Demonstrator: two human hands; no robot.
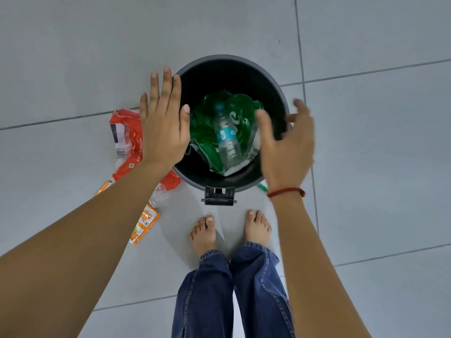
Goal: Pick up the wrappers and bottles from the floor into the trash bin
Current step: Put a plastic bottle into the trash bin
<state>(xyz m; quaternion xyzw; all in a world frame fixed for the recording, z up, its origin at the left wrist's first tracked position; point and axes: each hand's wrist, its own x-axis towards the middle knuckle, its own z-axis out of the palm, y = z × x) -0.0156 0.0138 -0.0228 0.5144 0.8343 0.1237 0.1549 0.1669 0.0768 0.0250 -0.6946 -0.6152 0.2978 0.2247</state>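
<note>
Empty grip above binned bottle

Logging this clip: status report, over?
Left hand, right hand open, empty, over bin. Bottle, green wrapper inside. Red wrapper, orange sachet on floor.

A round black plastic trash bin stands open on the floor, holding a clear plastic water bottle with a blue label lying on a crumpled green wrapper. Left of it on the floor lie a crumpled red-orange wrapper, a clear crushed bottle and a small orange sachet.
</note>
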